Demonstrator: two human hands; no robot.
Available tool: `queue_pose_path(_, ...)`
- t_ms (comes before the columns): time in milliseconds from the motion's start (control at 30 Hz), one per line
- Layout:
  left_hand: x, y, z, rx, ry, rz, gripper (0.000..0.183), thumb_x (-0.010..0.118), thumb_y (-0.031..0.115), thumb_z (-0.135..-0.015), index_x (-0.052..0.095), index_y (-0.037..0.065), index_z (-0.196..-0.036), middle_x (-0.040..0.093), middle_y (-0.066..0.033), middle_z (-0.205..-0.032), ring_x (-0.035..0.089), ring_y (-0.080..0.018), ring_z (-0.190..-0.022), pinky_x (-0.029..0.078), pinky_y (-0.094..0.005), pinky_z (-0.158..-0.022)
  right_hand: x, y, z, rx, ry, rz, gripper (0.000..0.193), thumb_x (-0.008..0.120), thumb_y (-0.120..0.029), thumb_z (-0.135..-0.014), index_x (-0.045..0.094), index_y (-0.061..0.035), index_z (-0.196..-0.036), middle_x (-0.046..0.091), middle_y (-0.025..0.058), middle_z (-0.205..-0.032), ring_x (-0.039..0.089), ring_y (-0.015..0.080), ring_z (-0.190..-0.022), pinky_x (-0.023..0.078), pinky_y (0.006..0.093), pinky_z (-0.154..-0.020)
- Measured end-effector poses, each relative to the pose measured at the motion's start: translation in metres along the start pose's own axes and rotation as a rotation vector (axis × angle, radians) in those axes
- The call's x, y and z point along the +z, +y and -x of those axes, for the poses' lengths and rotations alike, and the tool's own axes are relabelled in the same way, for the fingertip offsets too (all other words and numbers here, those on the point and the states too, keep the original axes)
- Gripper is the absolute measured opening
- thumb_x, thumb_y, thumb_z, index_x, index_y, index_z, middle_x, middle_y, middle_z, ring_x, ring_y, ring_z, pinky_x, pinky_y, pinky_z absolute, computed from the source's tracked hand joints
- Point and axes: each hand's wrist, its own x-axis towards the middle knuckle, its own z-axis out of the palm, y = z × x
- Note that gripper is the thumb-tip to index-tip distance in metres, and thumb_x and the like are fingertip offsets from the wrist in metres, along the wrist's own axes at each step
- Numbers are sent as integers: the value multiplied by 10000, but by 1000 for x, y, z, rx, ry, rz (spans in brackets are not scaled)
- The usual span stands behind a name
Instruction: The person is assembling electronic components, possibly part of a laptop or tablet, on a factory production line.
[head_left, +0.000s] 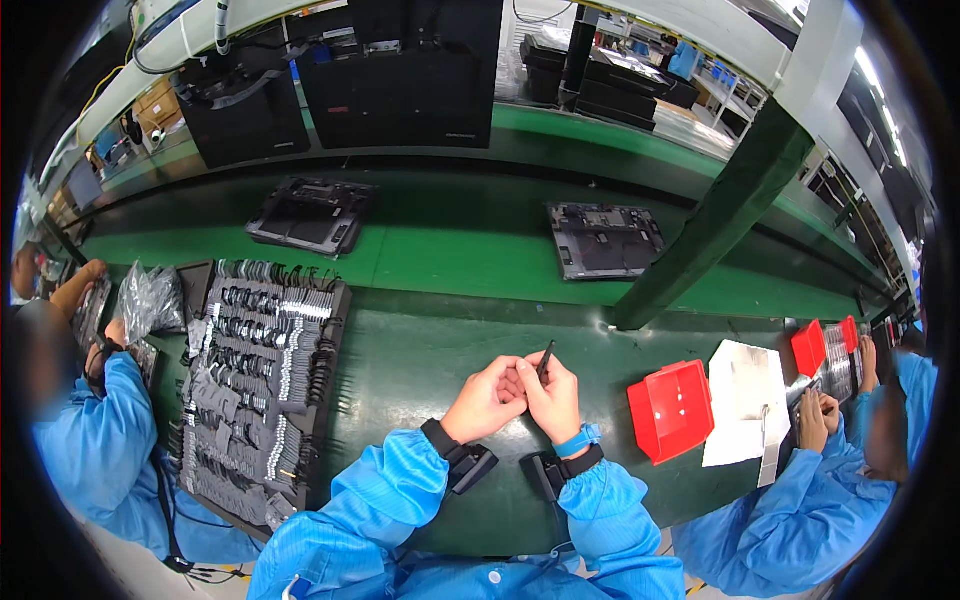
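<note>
My left hand point(484, 402) and my right hand point(553, 402) meet above the green tabletop, fingertips touching. A slim black stick-like tool point(546, 360) pokes up from my right hand, held between thumb and fingers; its exact kind is unclear. The fingers of my left hand are curled and pressed together against the right ones, and whatever they may pinch is hidden. To their left stands a large tray point(337, 345) packed with rows of small grey-and-black parts with short cables point(255, 385). An open red bin point(672, 410) is to the right of my right hand.
A white sheet point(735, 400) with a metal strip point(769, 450) lies beyond the red bin. Two opened laptop-like housings point(312, 215) point(605, 240) rest on the green belt ahead. A dark green post point(715, 215) rises at the right. Co-workers in blue sit on both sides. A plastic bag point(150, 300) sits far left.
</note>
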Motion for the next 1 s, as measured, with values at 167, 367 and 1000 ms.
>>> queue_pose_path(167, 1, 0, 0, -5, -1, 14, 411, 634, -42, -792, 474, 8, -1167, 576, -25, -905, 583, -86, -797, 512, -237, -727, -1, 2, 0, 3, 2, -6, 163, 631, -149, -891, 616, 13, -883, 585, -15, -676, 490, 27, -610, 418, 216, -533)
queue_pose_path(367, -2, 1, 0, -38, -37, -7, 436, 643, -40, -815, 453, 2, -1206, 584, -45, -1011, 597, -111, -910, 511, -264, -825, 0, 2, 0, 7, 6, 2, 161, 632, -145, -889, 617, 15, -881, 588, -15, -677, 495, 27, -613, 418, 216, -533)
queue_pose_path(1000, 0, 0, -1, -6, -3, -13, 428, 632, -46, -790, 469, 7, -1183, 576, -28, -923, 583, -89, -811, 510, -240, -739, -1, 4, 0, 0, -7, 2, 155, 627, -139, -892, 613, 16, -886, 592, -13, -685, 497, 29, -617, 425, 216, -540)
